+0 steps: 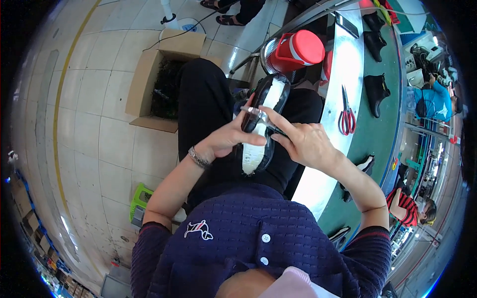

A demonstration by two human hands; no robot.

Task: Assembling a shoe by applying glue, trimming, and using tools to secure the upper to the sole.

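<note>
A black shoe or boot [251, 158] lies across my lap, its long white face turned up and edged in black. My left hand [229, 136] is closed around its near side, thumb across the white part, with a metal-banded watch on the wrist. From the other side, my right hand [304, 141] has its fingers bent in over the middle of the shoe. A shiny, partly see-through band [255, 112] crosses there between both hands. Something small and dark shows under the right fingers; its kind is hidden.
A metal bench [318, 174] at my right carries red-handled scissors [347, 119] and a phone [346, 25]. Beyond it, black boots [376, 94] stand on a green belt [360, 134]. A red jug [307, 47] is ahead; a cardboard box [139, 94] with dark contents stands left.
</note>
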